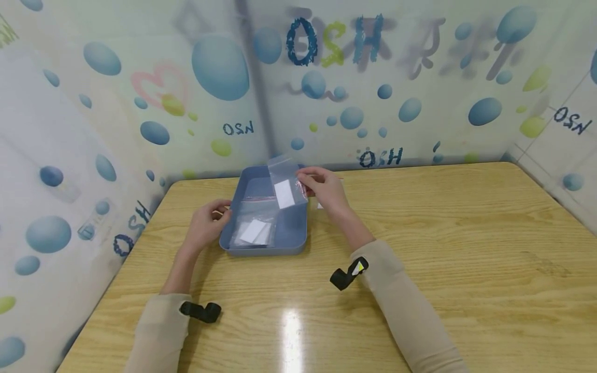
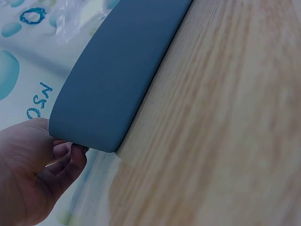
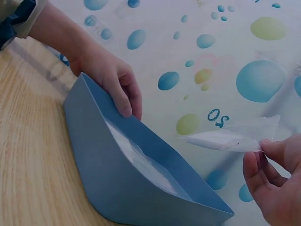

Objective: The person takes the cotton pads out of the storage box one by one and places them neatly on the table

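A blue-grey plastic tray [image 1: 292, 228] stands on the table, with clear zip bags [image 1: 255, 231] holding white pieces lying in its left part. My left hand [image 1: 208, 224] grips the tray's left rim; in the right wrist view its thumb lies over the inner side of the wall. Between thumb and fingers, my right hand [image 1: 328, 192] pinches another clear zip bag [image 1: 284, 192] with a white rectangle inside. That bag hangs above the tray's right side, tilted, and appears thin in the right wrist view. How many bags lie in the tray I cannot tell.
Beside the right hand, partly hidden behind it, a small white and clear item [image 1: 320, 205] lies on the wooden table [image 1: 448, 248]. A patterned curtain or sheet [image 1: 354, 93] rises along the table's back and left edges, close behind the tray.
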A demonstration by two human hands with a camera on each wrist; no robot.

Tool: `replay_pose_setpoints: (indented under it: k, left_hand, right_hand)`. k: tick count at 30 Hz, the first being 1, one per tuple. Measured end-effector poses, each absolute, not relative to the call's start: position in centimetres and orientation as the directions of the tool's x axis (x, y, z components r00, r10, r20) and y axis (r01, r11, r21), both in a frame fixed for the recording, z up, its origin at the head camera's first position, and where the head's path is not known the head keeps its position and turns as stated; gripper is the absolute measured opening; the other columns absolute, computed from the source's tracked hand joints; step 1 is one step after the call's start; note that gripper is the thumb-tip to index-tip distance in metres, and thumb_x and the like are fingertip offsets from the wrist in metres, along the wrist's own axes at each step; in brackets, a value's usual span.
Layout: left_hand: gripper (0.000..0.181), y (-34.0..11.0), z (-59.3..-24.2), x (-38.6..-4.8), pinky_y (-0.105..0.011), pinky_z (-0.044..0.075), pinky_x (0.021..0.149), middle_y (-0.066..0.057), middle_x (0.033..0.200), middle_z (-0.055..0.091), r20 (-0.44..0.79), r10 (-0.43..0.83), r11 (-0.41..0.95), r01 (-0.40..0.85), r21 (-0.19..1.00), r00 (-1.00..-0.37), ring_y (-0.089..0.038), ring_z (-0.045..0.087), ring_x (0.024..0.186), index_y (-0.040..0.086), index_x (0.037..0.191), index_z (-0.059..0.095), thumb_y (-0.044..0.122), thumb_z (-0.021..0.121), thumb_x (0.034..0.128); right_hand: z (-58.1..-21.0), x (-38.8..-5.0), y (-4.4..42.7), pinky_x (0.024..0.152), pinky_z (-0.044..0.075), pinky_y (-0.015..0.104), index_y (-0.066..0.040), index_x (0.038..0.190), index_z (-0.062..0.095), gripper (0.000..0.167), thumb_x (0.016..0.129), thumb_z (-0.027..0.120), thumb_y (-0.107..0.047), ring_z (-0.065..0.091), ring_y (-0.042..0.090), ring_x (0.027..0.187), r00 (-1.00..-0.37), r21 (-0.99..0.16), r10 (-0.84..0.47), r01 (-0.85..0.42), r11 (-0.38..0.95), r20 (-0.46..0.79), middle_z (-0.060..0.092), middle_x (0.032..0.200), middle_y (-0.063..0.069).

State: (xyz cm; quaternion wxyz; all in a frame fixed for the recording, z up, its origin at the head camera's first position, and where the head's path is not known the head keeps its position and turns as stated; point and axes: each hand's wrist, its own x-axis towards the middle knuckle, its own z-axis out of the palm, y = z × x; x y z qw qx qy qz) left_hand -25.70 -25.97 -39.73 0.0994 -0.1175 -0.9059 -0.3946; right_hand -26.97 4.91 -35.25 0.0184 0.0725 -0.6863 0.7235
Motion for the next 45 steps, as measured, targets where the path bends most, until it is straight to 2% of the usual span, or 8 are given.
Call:
replay_pose_setpoints:
  k: [12,20,30,39,45]
  left_hand:
    - [0.029,-26.0,-39.7,-25.7,-0.022,0.047,0.066,-0.018,0.095,0.066,0.264,0.132,0.66,0.284,0.696,-0.955,-0.026,0.064,0.081,-0.006,0.124,0.066,0.006,0.06,0.0983]
    - [0.03,-26.0,-39.6,-25.7,-0.023,0.048,0.067,-0.018,0.095,0.066,0.258,0.137,0.662,0.282,0.694,-0.956,-0.028,0.065,0.083,-0.005,0.125,0.065,0.008,0.059,0.099]
    - [0.029,-25.9,-39.6,-25.6,-0.023,0.048,0.067,-0.017,0.094,0.065,0.26,0.134,0.659,0.282,0.697,-0.956,-0.029,0.065,0.083,-0.005,0.124,0.066,0.006,0.06,0.0982]
    - [0.028,-26.0,-39.6,-25.6,-0.022,0.047,0.066,-0.016,0.093,0.065,0.266,0.126,0.655,0.282,0.701,-0.956,-0.025,0.065,0.081,-0.005,0.123,0.066,0.006,0.06,0.0977]
    - [0.029,-26.0,-39.5,-25.5,-0.021,0.047,0.066,-0.017,0.093,0.065,0.27,0.131,0.653,0.288,0.7,-0.954,-0.026,0.066,0.081,-0.007,0.123,0.066,0.007,0.06,0.098]
  right_hand:
    - [-34.9,-27.8,6.8,0.072,0.052,0.021,0.006,0.122,0.068,0.029,0.1,0.065,-0.013,0.062,0.009,0.078,-0.993,-0.986,-0.025,-0.111,-0.127,0.115,0.069,0.1,0.004]
    - [-34.7,-28.3,8.4,0.075,0.052,0.02,0.009,0.124,0.065,0.034,0.1,0.065,-0.015,0.063,0.008,0.08,-0.998,-0.99,0.033,-0.066,-0.128,0.062,0.067,0.098,0.005]
    - [-35.1,-28.9,10.9,0.078,0.054,0.019,0.009,0.127,0.064,0.036,0.1,0.064,-0.015,0.063,0.009,0.083,-0.997,-0.984,0.072,-0.04,-0.173,0.028,0.065,0.099,0.004]
    - [-36.0,-29.6,12.9,0.084,0.052,0.019,0.006,0.132,0.062,0.038,0.101,0.063,-0.017,0.062,0.009,0.093,-0.99,-0.988,0.136,0.009,-0.155,-0.031,0.064,0.108,0.003]
    - [-36.5,-29.8,13.8,0.083,0.051,0.018,0.006,0.133,0.061,0.039,0.101,0.062,-0.017,0.061,0.008,0.093,-0.983,-0.988,0.174,0.023,-0.156,-0.05,0.062,0.106,0.001]
